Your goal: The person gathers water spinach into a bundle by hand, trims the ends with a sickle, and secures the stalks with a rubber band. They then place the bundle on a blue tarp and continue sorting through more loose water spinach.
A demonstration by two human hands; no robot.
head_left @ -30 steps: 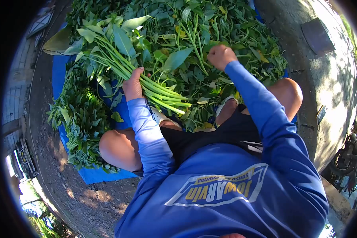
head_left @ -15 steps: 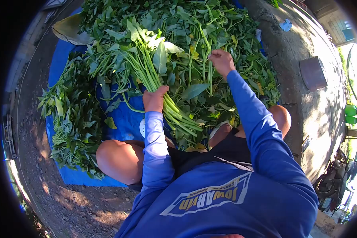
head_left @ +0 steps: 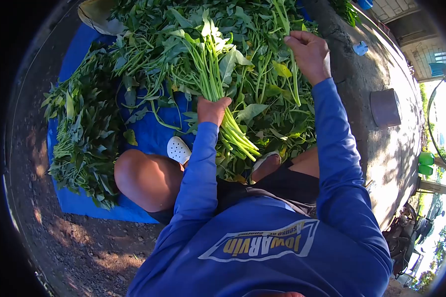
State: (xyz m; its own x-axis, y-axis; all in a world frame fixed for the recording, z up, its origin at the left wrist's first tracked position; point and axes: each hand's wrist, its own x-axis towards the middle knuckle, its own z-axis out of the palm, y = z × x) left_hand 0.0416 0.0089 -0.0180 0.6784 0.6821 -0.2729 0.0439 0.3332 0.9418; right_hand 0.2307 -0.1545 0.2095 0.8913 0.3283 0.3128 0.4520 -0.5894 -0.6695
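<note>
My left hand (head_left: 212,110) is wrapped round a bunch of long-stemmed leafy greens (head_left: 210,76) that look like water spinach. Pale cut stem ends stick out below the fist, and the leaves fan out above it. Farther right and higher up, my right hand (head_left: 309,55) pinches a single green stem (head_left: 296,86) between thumb and fingers; its lower end hangs down. Beneath both hands spreads a big loose heap of the same greens (head_left: 153,37), with a few yellow leaves mixed in.
A neat stack of greens (head_left: 86,131) lies at the left on a blue tarp (head_left: 99,213). My bent knees and a white clog (head_left: 178,150) are close below the heap. On the concrete at right stand a grey bucket (head_left: 385,108) and, farther off, a green container (head_left: 425,163).
My right hand has moved up and to the right with a stem, away from the heap. My left hand and its bunch have shifted slightly right in view.
</note>
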